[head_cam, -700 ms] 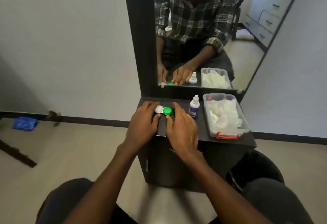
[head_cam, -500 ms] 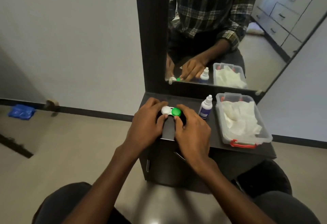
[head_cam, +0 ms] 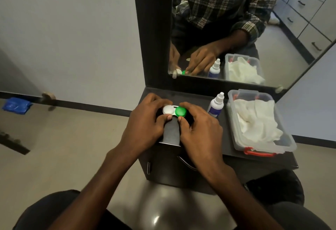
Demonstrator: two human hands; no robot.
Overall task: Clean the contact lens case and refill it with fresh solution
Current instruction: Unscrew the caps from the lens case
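Note:
The contact lens case [head_cam: 174,110], with a white cap on the left and a green cap on the right, lies on the dark cabinet top [head_cam: 171,133]. My left hand [head_cam: 145,128] grips the white-cap side with thumb and fingers. My right hand [head_cam: 199,131] grips the green-cap side the same way. Both caps are on. A small white solution bottle [head_cam: 215,105] with a blue label stands upright just right of my right hand.
A clear plastic box [head_cam: 289,141] with red latches holds white tissues at the right of the cabinet top. A mirror [head_cam: 227,29] stands behind and reflects the scene. My knees are below the cabinet. A blue cloth [head_cam: 15,105] lies on the floor at far left.
The view has shifted closer and lower. Both hands stay on the case, with the thumbs drawn in toward the caps.

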